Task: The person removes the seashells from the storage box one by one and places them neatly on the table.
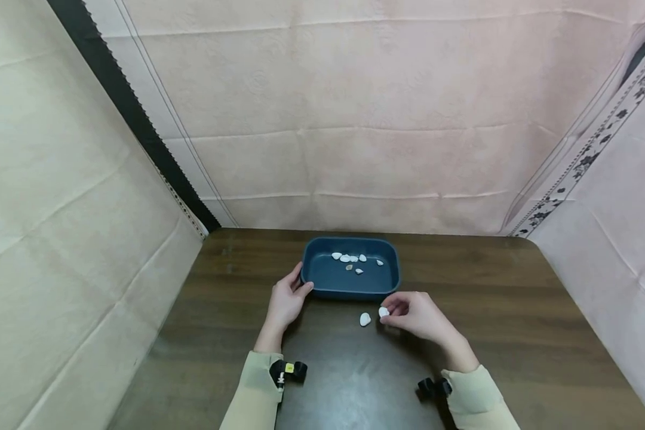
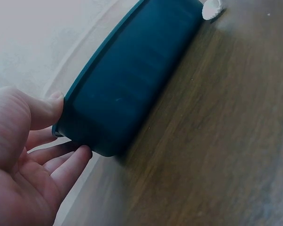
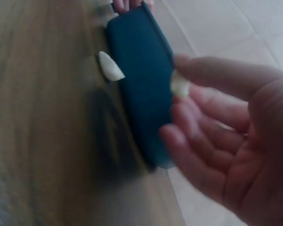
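1 white shell pinched in the right hand is just outside the near-right corner of the blue tray the left hand grips.

A makeshift, screened-off workspace: creased pale cloths line the back and both sides of the wood-grain worktop.

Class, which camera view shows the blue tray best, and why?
The head view: it shows the blue tray from above, with the small pieces inside. Both wrist views show its outer walls, not its inside.
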`<act>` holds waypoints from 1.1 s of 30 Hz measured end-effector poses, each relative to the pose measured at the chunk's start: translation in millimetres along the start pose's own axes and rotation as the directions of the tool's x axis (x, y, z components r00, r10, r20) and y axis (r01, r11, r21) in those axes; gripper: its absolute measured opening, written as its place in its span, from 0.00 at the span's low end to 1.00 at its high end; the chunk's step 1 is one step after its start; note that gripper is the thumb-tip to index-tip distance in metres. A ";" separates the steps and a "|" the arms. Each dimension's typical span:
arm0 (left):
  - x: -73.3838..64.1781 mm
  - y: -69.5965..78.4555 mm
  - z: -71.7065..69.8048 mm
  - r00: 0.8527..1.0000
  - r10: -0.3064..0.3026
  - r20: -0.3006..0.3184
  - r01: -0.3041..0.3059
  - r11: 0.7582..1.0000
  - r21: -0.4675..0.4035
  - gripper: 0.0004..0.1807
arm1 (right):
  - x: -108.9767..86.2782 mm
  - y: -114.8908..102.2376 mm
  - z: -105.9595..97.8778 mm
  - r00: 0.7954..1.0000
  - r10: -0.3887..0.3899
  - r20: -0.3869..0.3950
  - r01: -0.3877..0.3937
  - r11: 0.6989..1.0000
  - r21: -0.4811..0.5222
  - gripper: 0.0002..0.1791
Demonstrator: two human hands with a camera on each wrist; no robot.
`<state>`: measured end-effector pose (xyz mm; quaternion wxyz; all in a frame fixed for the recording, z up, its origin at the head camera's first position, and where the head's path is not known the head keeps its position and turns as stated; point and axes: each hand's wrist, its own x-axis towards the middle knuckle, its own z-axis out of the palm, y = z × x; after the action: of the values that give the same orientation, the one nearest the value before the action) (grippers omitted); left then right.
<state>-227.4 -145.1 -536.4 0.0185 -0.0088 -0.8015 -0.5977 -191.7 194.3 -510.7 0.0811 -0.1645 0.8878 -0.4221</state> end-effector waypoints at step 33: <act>2.2 -1.2 0.2 1.000 0.002 -0.009 -0.002 1.000 0.013 0.35 | 8.0 -2.3 33.6 0.997 0.074 -0.006 -0.074 0.992 -0.102 0.10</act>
<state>-229.7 -145.3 -537.5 0.0230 -0.0067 -0.8052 -0.5925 -189.2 165.8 -530.1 0.0871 -0.1348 0.9139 -0.3728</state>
